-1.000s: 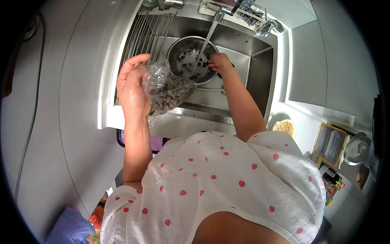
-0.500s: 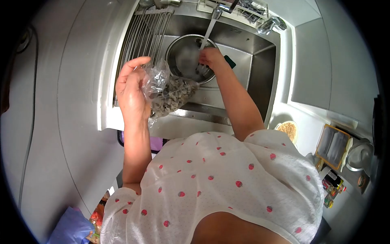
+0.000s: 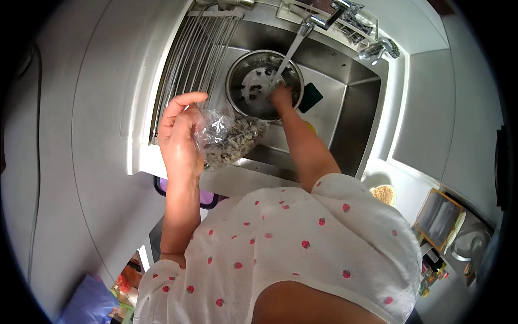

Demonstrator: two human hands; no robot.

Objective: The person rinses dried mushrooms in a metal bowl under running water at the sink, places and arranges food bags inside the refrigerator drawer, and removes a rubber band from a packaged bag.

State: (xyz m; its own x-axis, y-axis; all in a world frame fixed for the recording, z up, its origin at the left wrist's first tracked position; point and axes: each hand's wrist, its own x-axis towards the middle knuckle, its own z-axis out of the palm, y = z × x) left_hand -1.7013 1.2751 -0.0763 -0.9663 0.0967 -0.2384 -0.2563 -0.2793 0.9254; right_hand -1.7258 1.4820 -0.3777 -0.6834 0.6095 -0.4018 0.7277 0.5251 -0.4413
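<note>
My left hand grips a clear plastic bag filled with greyish, curled dried pieces, held over the sink's front left edge. Inside the steel sink stands a round metal bowl with water and some dark pieces in it. Water runs from the faucet down into the bowl. My right hand reaches into the bowl's right side beside the stream; its fingers are blurred and partly hidden by the water.
A wire drying rack covers the sink's left part. Right of the bowl lies a dark green pad, with something yellow under my right forearm. A bowl of tan grains and a clear orange-rimmed container stand on the right counter.
My right hand has moved from the bowl's right rim down into the bowl. The green pad now shows fully. My left hand still holds the bag. The view has shifted slightly.
</note>
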